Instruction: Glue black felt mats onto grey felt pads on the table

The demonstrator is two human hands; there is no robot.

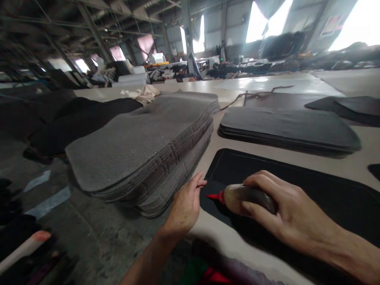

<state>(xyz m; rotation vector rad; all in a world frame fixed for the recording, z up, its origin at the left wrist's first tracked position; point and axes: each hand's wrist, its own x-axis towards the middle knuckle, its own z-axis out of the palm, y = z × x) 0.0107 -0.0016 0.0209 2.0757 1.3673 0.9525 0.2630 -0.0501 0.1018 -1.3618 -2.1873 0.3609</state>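
My right hand [285,213] is wrapped round a brownish squeeze bottle [246,198] with a red pointed nozzle [214,196]. The nozzle tip rests on the left end of a flat black mat [297,182] that lies on the beige table. My left hand [185,206] lies at the mat's left edge with its fingers curled down against the table, close to the nozzle. It holds nothing that I can see. Right beside my left hand rises a tall stack of grey felt mats [142,142].
A lower stack of dark grey mats [285,128] lies behind the black mat. More dark sheets [350,105] sit at the far right, and black fabric [74,118] spreads at the left. Crumpled beige cloth [142,94] lies at the back. The table edge [225,237] runs near me.
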